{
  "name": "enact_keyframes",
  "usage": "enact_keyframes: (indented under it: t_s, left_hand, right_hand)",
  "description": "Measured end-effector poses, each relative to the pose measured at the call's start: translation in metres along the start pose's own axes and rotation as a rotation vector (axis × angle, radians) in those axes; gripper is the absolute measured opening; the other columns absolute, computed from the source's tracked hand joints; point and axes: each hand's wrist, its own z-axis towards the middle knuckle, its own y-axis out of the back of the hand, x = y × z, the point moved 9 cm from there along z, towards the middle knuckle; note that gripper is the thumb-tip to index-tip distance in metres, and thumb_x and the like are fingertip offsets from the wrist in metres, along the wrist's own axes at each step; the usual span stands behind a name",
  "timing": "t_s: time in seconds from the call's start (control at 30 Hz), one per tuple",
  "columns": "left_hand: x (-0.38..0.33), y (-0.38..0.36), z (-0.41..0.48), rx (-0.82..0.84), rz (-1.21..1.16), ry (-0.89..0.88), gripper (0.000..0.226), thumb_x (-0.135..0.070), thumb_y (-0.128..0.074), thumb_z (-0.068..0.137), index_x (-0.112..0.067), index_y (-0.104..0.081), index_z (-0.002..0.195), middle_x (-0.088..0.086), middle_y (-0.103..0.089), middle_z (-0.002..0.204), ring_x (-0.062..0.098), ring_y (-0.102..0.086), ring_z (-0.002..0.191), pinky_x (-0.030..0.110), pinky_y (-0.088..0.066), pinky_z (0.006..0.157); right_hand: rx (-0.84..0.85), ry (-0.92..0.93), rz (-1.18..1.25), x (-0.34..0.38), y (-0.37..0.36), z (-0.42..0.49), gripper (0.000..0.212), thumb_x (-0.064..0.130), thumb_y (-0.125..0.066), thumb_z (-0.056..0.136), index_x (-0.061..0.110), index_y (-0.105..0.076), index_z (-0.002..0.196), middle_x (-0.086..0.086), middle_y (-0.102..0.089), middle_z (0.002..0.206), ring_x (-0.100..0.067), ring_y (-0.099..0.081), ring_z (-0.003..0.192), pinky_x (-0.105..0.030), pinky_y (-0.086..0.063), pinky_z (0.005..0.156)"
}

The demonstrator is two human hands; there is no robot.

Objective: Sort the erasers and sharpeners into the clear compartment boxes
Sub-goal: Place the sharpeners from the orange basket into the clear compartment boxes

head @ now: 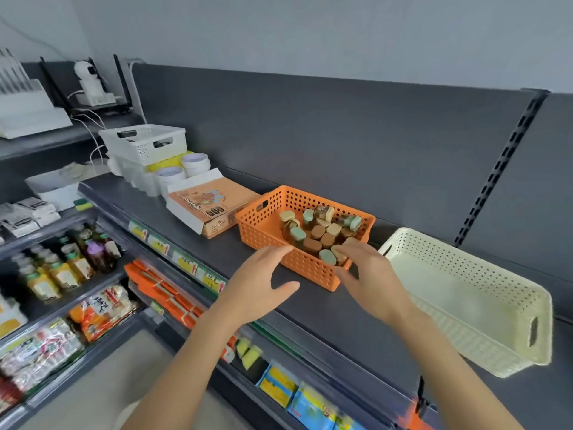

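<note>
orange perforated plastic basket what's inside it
Small rounded brown, tan and green-capped pieces piled in its right half. Fingers of the right hand cover a few; lower layers are hidden.

Dark grey shelf against grey back panel; pale wall above; stocked lower shelves left.

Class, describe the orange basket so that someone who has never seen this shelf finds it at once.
Look along the top grey shelf. Midway stands the orange basket, between a cardboard box and a cream basket. It alone is orange and holds small brown and green pieces.
</note>
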Motion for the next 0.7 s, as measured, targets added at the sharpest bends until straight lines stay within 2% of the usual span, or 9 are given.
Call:
enact_keyframes:
  t_s: [0.13,0.27,0.37,0.53,0.7]
  left_hand:
    - [0.013,0.004,0.028,-0.009,-0.008,-0.042,0.062,-0.044,-0.058,0.089,-0.031,-0.033,0.144,-0.014,-0.036,0.146,0.002,-0.033,0.133,0.032,-0.035,0.109]
    - [0.018,0.005,0.056,-0.008,0.003,-0.068,0.062,-0.044,-0.058,0.089,-0.032,-0.034,0.144,-0.015,-0.035,0.146,0.002,-0.033,0.133,0.031,-0.035,0.109]
    - [0.021,0.008,0.079,-0.004,0.020,-0.100,0.061,-0.041,-0.059,0.089,-0.031,-0.035,0.143,-0.014,-0.034,0.146,0.003,-0.032,0.134,0.025,-0.031,0.109]
    - [0.030,0.007,0.115,-0.014,0.048,-0.139,0.057,-0.037,-0.060,0.089,-0.030,-0.039,0.142,-0.015,-0.039,0.144,0.001,-0.036,0.130,0.021,-0.033,0.104]
    - [0.040,-0.007,0.143,0.046,0.043,-0.154,0.054,-0.032,-0.061,0.090,-0.028,-0.041,0.140,-0.012,-0.040,0.142,0.004,-0.041,0.126,0.022,-0.036,0.103]
  right_hand:
    - [-0.052,-0.051,0.032,-0.005,0.003,0.025,0.033,0.019,-0.059,0.091,0.013,-0.060,0.123,-0.003,-0.059,0.124,-0.017,-0.053,0.115,-0.013,-0.033,0.088]
    - [-0.076,-0.087,0.020,-0.021,-0.002,0.049,0.037,0.021,-0.060,0.090,0.013,-0.057,0.127,-0.002,-0.057,0.128,-0.015,-0.051,0.118,-0.013,-0.031,0.090]
    - [-0.081,-0.106,0.015,-0.031,-0.006,0.065,0.038,0.023,-0.059,0.090,0.016,-0.057,0.128,0.000,-0.058,0.126,-0.014,-0.053,0.113,-0.015,-0.035,0.087]
    - [-0.045,-0.098,-0.027,-0.043,-0.017,0.089,0.041,0.025,-0.059,0.091,0.016,-0.054,0.131,0.001,-0.055,0.133,-0.014,-0.049,0.122,-0.014,-0.031,0.092]
    - [-0.006,-0.141,-0.030,-0.053,-0.030,0.099,0.042,0.025,-0.059,0.090,0.018,-0.053,0.132,0.001,-0.054,0.133,-0.014,-0.052,0.118,-0.021,-0.041,0.094]
